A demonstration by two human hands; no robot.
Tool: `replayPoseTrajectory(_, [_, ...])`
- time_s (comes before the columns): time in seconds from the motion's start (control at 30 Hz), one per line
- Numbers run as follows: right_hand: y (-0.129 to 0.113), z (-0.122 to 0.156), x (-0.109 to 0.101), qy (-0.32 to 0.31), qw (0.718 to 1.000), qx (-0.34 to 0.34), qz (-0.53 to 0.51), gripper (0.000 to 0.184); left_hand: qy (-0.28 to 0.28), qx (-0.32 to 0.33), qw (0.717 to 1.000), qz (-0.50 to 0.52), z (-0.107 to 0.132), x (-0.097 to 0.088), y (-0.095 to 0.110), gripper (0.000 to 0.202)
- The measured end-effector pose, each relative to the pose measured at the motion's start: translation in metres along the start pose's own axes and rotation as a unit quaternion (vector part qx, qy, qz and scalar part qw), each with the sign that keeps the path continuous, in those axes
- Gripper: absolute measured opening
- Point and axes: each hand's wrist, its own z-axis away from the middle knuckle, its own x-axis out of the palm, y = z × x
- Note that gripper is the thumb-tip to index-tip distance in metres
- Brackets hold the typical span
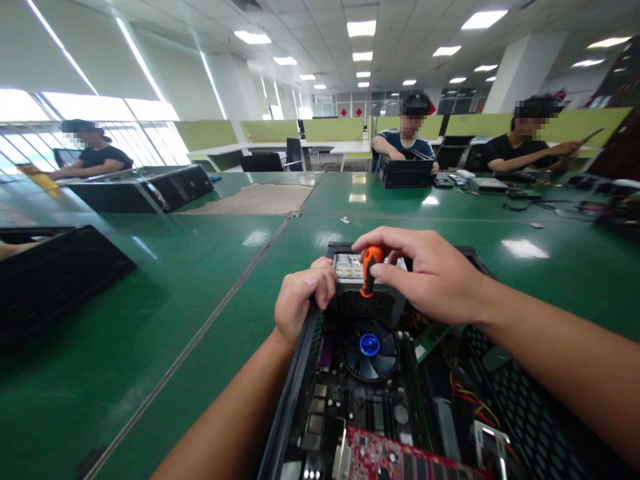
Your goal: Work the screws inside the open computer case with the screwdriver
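Right hand point(433, 277) grips an orange-and-black screwdriver point(369, 275) over an open computer case point(299, 377), left hand point(304, 299) clasping its rim, where a slip could nick the fan point(369, 345).

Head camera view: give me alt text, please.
The right hand holds an orange and black screwdriver handle over an open computer case, the left hand gripping its edge. A black fan and red circuit board show inside; other people are at the green table.

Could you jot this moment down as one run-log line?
left hand: gripping computer case rim | right hand: holding orange-black screwdriver, shaft not visible | inside case: blue-hubbed fan, red circuit board
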Motion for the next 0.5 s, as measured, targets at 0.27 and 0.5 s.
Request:
replayPoseTrajectory(0.27, [0.003,0.007,-0.023,-0.087,0.992,0.053,0.071,0.025,-0.007,0.01,1.0,0.004,-0.001,0.001,0.002,0.047])
replayPoseTrajectory(0.5, [0.005,0.005,-0.021,-0.096,0.991,0.065,0.067,0.025,-0.004,0.004,1.0,-0.005,-0.002,0.002,0.003,0.048])
